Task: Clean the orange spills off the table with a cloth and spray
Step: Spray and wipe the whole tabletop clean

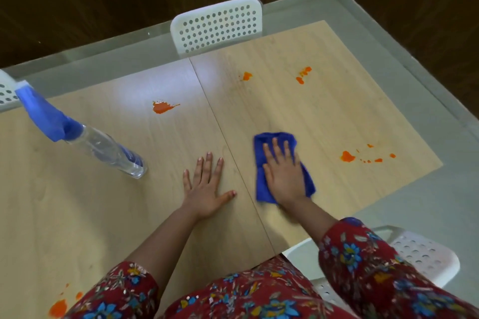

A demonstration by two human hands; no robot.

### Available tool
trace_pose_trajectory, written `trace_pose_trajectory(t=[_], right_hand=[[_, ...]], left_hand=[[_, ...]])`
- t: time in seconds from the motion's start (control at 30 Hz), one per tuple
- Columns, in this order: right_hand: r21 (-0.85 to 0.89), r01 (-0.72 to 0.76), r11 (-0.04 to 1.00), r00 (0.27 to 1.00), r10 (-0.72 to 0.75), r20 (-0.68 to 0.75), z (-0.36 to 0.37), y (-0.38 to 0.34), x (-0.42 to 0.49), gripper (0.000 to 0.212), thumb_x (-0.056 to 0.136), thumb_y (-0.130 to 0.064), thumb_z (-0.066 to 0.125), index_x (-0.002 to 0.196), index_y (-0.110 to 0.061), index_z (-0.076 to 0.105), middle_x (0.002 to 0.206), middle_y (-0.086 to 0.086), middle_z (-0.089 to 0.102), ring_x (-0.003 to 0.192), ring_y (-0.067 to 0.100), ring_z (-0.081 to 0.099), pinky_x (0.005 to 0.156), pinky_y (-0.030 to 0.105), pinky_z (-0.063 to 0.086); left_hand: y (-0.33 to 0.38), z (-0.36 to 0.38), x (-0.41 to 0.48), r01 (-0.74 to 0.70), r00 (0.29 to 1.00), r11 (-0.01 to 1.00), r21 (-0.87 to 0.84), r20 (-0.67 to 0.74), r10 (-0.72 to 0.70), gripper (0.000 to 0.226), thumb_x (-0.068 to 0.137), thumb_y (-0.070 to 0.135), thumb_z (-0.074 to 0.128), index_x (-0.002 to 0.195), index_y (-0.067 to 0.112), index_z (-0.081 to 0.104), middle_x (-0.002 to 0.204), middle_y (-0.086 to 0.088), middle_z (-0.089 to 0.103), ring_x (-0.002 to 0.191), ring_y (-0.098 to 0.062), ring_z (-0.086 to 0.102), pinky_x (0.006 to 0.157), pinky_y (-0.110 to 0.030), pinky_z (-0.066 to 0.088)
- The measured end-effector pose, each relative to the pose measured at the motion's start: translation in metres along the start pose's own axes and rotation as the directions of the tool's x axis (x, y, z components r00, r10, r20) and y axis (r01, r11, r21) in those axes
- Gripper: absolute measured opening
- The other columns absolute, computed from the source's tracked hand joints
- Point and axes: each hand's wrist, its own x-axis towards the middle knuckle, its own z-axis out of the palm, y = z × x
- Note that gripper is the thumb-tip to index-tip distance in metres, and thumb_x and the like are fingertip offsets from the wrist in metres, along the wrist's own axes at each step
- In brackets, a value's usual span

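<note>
My right hand (283, 176) presses flat on a blue cloth (261, 184) on the wooden table (324, 116), right of the seam. My left hand (204, 189) rests flat on the table with fingers spread, holding nothing. A clear spray bottle (103, 149) with a blue trigger head stands at the left, apart from both hands. Orange spills lie at the centre (160, 107), far middle (246, 76), far right (303, 74), near right (347, 156) and bottom left (58, 308).
A white perforated chair (216, 24) stands at the table's far side. Another white chair (425, 254) is by my right elbow and a third (6, 90) shows at the far left. Grey floor surrounds the table; dark wooden wall behind.
</note>
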Motion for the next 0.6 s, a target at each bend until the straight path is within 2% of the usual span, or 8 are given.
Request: trace_pose_trajectory(t=[0.1, 0.17, 0.23, 0.3, 0.4, 0.47, 0.53, 0.6], right_hand=[[-0.055, 0.388, 0.92, 0.919, -0.383, 0.092, 0.01, -0.014, -0.058, 0.055, 0.1, -0.041, 0.027, 0.153, -0.026, 0.023, 0.16, 0.001, 0.02, 0.147, 0.029, 0.017, 0.116, 0.048, 0.02], [-0.049, 0.469, 0.882, 0.88, -0.462, 0.11, 0.003, 0.023, -0.08, 0.052, 0.102, -0.043, 0.024, 0.153, -0.029, 0.021, 0.16, -0.002, 0.02, 0.147, 0.027, 0.013, 0.115, 0.045, 0.015], [-0.104, 0.358, 0.928, 0.933, -0.352, 0.072, -0.003, 0.068, -0.067, 0.052, 0.102, -0.044, 0.016, 0.152, -0.028, 0.022, 0.158, 0.001, 0.025, 0.146, 0.027, 0.015, 0.111, 0.049, 0.023], [-0.077, 0.075, 0.994, 0.997, -0.073, 0.024, -0.01, 0.088, -0.031, 0.054, 0.101, -0.042, 0.018, 0.151, -0.024, 0.024, 0.158, 0.003, 0.025, 0.146, 0.029, 0.018, 0.109, 0.053, 0.031], [-0.029, -0.112, 0.993, 0.993, 0.112, -0.024, -0.011, 0.046, 0.01, 0.058, 0.096, -0.039, 0.022, 0.149, -0.018, 0.033, 0.157, 0.008, 0.029, 0.144, 0.034, 0.026, 0.111, 0.054, 0.03], [-0.057, 0.066, 0.996, 0.997, -0.067, -0.021, -0.001, 0.01, -0.002, 0.057, 0.096, -0.038, 0.025, 0.149, -0.019, 0.033, 0.157, 0.007, 0.027, 0.144, 0.033, 0.026, 0.111, 0.053, 0.032], [-0.064, 0.357, 0.932, 0.933, -0.352, 0.073, 0.004, 0.006, -0.044, 0.055, 0.099, -0.039, 0.029, 0.153, -0.027, 0.023, 0.16, 0.002, 0.018, 0.147, 0.028, 0.016, 0.117, 0.048, 0.02], [-0.044, 0.406, 0.913, 0.911, -0.401, 0.094, 0.001, 0.042, -0.075, 0.056, 0.101, -0.043, 0.029, 0.154, -0.032, 0.014, 0.16, -0.002, 0.017, 0.148, 0.025, 0.012, 0.117, 0.044, 0.014]], left_hand=[[0.001, 0.0, 0.0, 0.021, 1.0, 1.0, -0.009, 0.001, -0.021, 0.09, 0.088, 0.071, 0.035, 0.138, 0.041, -0.033, 0.146, 0.009, -0.046, 0.134, -0.014, -0.041, 0.11, -0.049, -0.023], [0.001, -0.002, 0.0, 0.015, 1.0, 1.0, -0.014, 0.015, -0.015, 0.09, 0.088, 0.071, 0.036, 0.137, 0.041, -0.034, 0.145, 0.009, -0.047, 0.135, -0.015, -0.041, 0.11, -0.049, -0.023], [0.001, -0.004, 0.0, 0.002, 1.0, 1.0, -0.019, 0.028, -0.002, 0.091, 0.089, 0.07, 0.036, 0.139, 0.039, -0.034, 0.144, 0.008, -0.048, 0.135, -0.016, -0.041, 0.109, -0.05, -0.024], [0.0, -0.004, -0.001, 0.007, 1.0, 1.0, -0.024, 0.018, -0.006, 0.091, 0.089, 0.07, 0.035, 0.141, 0.038, -0.033, 0.145, 0.008, -0.049, 0.135, -0.016, -0.042, 0.109, -0.05, -0.024], [0.0, -0.003, -0.003, 0.001, 1.0, 1.0, -0.02, -0.003, -0.001, 0.091, 0.089, 0.071, 0.034, 0.143, 0.037, -0.032, 0.145, 0.008, -0.048, 0.137, -0.017, -0.04, 0.111, -0.051, -0.022], [0.003, -0.003, -0.003, 0.012, 1.0, 0.999, -0.042, -0.006, -0.012, 0.093, 0.089, 0.07, 0.037, 0.145, 0.037, -0.03, 0.147, 0.008, -0.047, 0.138, -0.017, -0.038, 0.113, -0.052, -0.021], [0.008, -0.005, -0.004, 0.047, 0.998, 0.997, -0.066, -0.045, -0.05, 0.093, 0.089, 0.066, 0.043, 0.148, 0.036, -0.023, 0.15, 0.008, -0.042, 0.14, -0.016, -0.035, 0.113, -0.051, -0.019], [0.017, -0.007, -0.002, 0.048, 0.994, 0.996, -0.075, -0.091, -0.055, 0.094, 0.089, 0.063, 0.046, 0.149, 0.034, -0.02, 0.152, 0.007, -0.038, 0.14, -0.014, -0.034, 0.112, -0.05, -0.02]])
